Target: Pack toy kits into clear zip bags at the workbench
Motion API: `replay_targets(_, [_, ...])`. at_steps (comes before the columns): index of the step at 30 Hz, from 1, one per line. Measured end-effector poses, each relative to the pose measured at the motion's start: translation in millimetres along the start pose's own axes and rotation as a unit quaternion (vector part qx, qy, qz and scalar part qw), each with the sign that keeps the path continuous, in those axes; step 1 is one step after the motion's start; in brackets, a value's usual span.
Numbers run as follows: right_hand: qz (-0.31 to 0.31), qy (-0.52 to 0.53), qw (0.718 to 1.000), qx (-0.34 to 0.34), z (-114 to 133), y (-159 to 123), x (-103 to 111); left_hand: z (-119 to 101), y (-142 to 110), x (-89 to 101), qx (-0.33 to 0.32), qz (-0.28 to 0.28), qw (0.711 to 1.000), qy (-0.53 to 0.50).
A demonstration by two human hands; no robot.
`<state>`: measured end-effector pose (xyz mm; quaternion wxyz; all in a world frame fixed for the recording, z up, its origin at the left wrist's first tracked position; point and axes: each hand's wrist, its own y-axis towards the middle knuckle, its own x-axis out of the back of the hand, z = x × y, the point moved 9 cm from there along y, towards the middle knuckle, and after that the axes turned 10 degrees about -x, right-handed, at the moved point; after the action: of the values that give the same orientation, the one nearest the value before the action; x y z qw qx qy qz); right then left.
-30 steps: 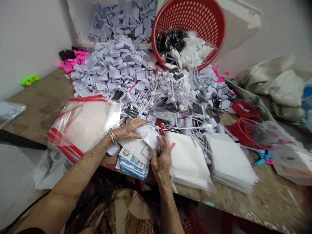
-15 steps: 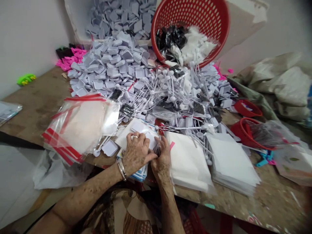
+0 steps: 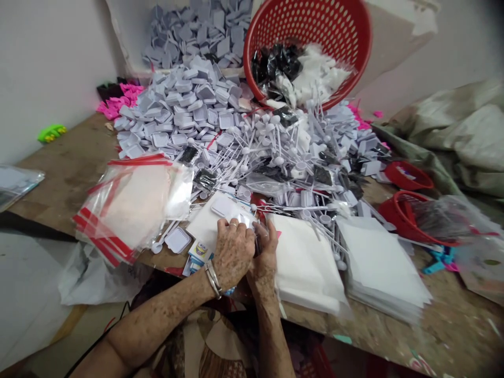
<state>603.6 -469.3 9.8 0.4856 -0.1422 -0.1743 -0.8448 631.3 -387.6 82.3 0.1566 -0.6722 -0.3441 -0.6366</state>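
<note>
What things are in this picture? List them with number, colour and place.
Table: one, brown, under everything.
Basket: one, red, tipped at back, holding black and white packets.
Trays: many, pale grey, heaped back left.
Sticks with round heads: many, white, heaped middle.
Zip bags: a stack, clear with red stripes, front left.
Sheets: two stacks, white, right of the hands.
Printed cards: a small stack, blue and white, beside left hand.
Small baskets: two, red, right side.
Pink pieces: many, pink, back left.
Green toy: one, green, left by wall.
Left hand: one, bare, bangle on wrist, centre front.
Right hand: one, bare, centre front.
</note>
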Motion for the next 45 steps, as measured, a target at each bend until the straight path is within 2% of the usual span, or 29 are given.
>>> replay_targets(4, [-0.039,0.015,0.999,-0.012,-3.8,-0.8,5.5,-0.7,-5.4,-2.7,-0.052,0.012,0.997,-0.058])
replay_targets(7, [-0.041,0.026,0.999,-0.011,3.0,-1.1,6.5,10.1,-7.1,-2.2,-0.065,0.01,0.992,-0.107])
replay_targets(9, [-0.035,0.045,0.998,-0.032,5.6,-0.6,6.7,31.9,-8.5,3.8,-0.017,-0.033,0.993,-0.111])
replay_targets(12, [-0.038,0.043,0.997,-0.055,8.2,-0.7,8.1,74.4,-16.2,5.8,0.102,-0.074,0.989,-0.08])
replay_targets(14, [-0.055,0.031,0.997,-0.048,10.3,-1.1,10.6,92.8,-18.6,-4.4,0.13,-0.042,0.986,-0.095])
replay_targets(17, [-0.071,0.012,0.997,-0.042,10.9,0.1,12.6,106.1,-16.5,-21.2,0.105,0.018,0.98,-0.167])
replay_targets(22, [-0.037,0.006,0.998,-0.056,13.1,7.3,7.2,120.3,-7.5,-22.1,0.054,0.033,0.971,-0.231])
replay_targets(25, [-0.036,0.004,0.996,-0.076,12.3,11.5,5.1,123.6,-0.7,-19.4,0.035,0.03,0.968,-0.245])
replay_targets(28, [-0.024,0.004,0.997,-0.08,12.4,14.4,-1.3,122.2,5.3,-20.1,0.029,0.044,0.975,-0.218])
replay_targets(32, [0.008,-0.048,0.998,-0.035,24.1,8.9,-2.2,116.3,9.5,-23.4,0.02,0.086,0.985,-0.146])
replay_targets(36, [-0.001,-0.165,0.986,0.007,48.6,-5.0,30.4,111.5,9.6,-21.5,0.011,0.107,0.989,-0.102])
replay_targets(39, [0.008,-0.223,0.97,0.096,83.8,-1.7,51.1,107.0,8.1,-16.9,0.016,0.113,0.992,-0.05])
replay_targets(41, [0.054,-0.267,0.948,0.167,106.0,11.7,43.8,102.2,6.5,-10.5,0.029,0.095,0.995,-0.011])
replay_targets(43, [0.11,-0.329,0.913,0.215,118.2,31.8,20.6,94.3,3.1,-2.5,0.042,0.061,0.997,0.02])
replay_targets(45, [0.166,-0.434,0.863,0.201,112.9,56.6,-11.4,82.9,-2.7,3.4,0.045,0.025,0.998,0.038])
